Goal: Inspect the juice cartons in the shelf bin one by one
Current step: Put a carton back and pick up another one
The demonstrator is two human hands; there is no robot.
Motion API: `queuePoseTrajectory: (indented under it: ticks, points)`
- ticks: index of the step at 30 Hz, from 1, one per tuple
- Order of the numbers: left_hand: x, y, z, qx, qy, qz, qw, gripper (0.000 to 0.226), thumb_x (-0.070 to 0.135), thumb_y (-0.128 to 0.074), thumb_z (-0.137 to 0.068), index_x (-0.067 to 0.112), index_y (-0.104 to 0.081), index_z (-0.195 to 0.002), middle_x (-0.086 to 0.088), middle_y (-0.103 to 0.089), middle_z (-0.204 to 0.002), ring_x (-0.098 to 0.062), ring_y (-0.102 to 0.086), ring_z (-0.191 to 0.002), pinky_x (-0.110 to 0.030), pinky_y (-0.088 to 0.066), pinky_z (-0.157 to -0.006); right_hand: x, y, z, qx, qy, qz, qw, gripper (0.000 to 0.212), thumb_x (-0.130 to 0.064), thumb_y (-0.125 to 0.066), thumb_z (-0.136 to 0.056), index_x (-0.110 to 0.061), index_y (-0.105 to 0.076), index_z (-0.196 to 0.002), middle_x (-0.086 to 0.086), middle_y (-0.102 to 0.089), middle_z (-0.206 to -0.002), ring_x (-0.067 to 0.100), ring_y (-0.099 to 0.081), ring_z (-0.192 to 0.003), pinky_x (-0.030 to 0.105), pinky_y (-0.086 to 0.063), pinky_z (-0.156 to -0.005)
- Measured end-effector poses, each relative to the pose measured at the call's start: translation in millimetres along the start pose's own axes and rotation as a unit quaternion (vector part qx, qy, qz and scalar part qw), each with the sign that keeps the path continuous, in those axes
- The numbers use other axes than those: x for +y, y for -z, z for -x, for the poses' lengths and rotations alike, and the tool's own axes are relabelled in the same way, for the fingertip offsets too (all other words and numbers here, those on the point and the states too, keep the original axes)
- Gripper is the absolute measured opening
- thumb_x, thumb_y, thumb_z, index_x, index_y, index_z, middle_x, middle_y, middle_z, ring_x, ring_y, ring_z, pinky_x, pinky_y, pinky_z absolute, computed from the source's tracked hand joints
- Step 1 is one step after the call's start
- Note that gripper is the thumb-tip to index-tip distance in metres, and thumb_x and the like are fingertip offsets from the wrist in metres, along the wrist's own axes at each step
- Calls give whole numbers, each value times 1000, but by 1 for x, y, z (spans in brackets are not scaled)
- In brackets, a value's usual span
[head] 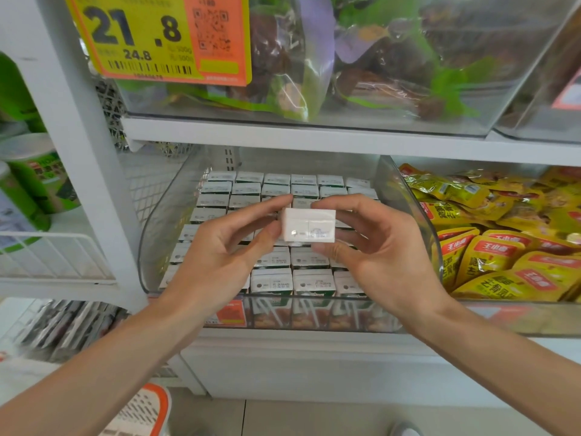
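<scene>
A small white juice carton (pixel 309 225) is held above the clear shelf bin (pixel 405 196), its printed top turned toward me. My left hand (pixel 226 247) pinches its left end with fingers and thumb. My right hand (pixel 374 247) grips its right end the same way. Below the carton, several rows of matching juice cartons (pixel 273 187) stand upright and packed tight in the bin, white tops with date stamps showing. My hands hide some of the middle rows.
A white shelf board (pixel 314 136) runs just above the bin, with a clear bin of bagged goods and a yellow price tag (pixel 157 36) over it. Yellow snack packets (pixel 503 234) fill the bin to the right. Green tubs (pixel 34 177) stand at left.
</scene>
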State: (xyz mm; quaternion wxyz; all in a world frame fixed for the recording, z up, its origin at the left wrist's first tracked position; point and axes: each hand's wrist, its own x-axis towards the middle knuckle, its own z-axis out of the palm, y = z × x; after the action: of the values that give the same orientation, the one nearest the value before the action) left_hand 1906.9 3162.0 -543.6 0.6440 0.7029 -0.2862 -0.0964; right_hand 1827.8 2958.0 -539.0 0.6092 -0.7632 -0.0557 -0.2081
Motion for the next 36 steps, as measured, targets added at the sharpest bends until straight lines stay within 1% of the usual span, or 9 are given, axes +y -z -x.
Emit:
queuePoseTrajectory:
  ticks: [9,14,16,18,21,25,28,31,36]
  points:
    - [-1,0,0,3,11,0,1000,39,41,-64,-93,47,-69,-131,24,-70,-131,2,-62,-127,-34,-56,-105,0,-2,0,4,-22,6,1000,46,5,-80,-88,-20,-71,-125,-7,-78,-120,12,-72,-118,28,-60,-98]
    - [0,-1,1,-1,26,3,1000,48,46,-65,-90,43,-65,-138,21,-75,-124,-3,-70,-117,-36,-52,-106,-2,-2,-4,15,-141,-48,989,42,-19,-72,-100,-36,-60,-136,-1,-79,-111,18,-77,-106,35,-57,-96]
    - [-1,-1,1,1,19,14,1000,51,46,-64,-89,42,-63,-139,18,-77,-119,-3,-73,-111,-25,-60,-94,-5,-2,-7,-14,-200,-129,971,45,-22,-68,-103,-41,-54,-141,6,-80,-114,23,-77,-108,40,-54,-102]
    - [1,-2,0,3,21,26,999,51,45,-61,-92,43,-59,-143,15,-79,-115,-4,-74,-107,-17,-59,-86,-9,-3,-11,-31,-258,-221,940,48,-19,-67,-103,-33,-54,-147,15,-78,-119,25,-77,-108,35,-60,-94]
    - [3,-3,0,-3,21,25,999,47,48,-57,-95,51,-57,-142,12,-79,-114,-7,-76,-104,-22,-61,-88,-15,-3,-16,-36,-351,-296,888,42,-19,-68,-100,-8,-63,-141,24,-74,-124,28,-76,-104,29,-64,-79]
    - [6,-4,3,-7,19,22,1000,41,47,-55,-98,53,-61,-138,13,-78,-118,-12,-77,-102,-23,-61,-87,-17,-2,-15,-33,-401,-315,860,32,-22,-64,-103,-7,-71,-130,20,-78,-105,25,-78,-80,28,-65,-69]
    - [7,-4,2,-4,27,23,999,40,47,-55,-99,53,-61,-138,12,-79,-115,-10,-77,-103,-21,-60,-86,-17,-2,-15,-30,-383,-296,875,35,-22,-70,-97,-7,-68,-128,21,-78,-109,28,-79,-89,29,-64,-72]
    - [8,-3,1,-5,37,14,999,52,50,-67,-91,51,-57,-142,17,-79,-112,0,-73,-107,-8,-54,-83,-16,-3,-15,-16,-304,-229,925,32,-14,-73,-97,-16,-61,-126,19,-79,-113,36,-78,-103,35,-64,-87]
    - [6,0,0,25,27,-34,999,62,27,-84,-73,38,-66,-131,25,-77,-111,8,-71,-106,-2,-49,-83,-14,-4,-12,-32,-143,-34,989,46,-12,-80,-93,-37,-60,-127,8,-73,-117,26,-80,-96,32,-63,-90]
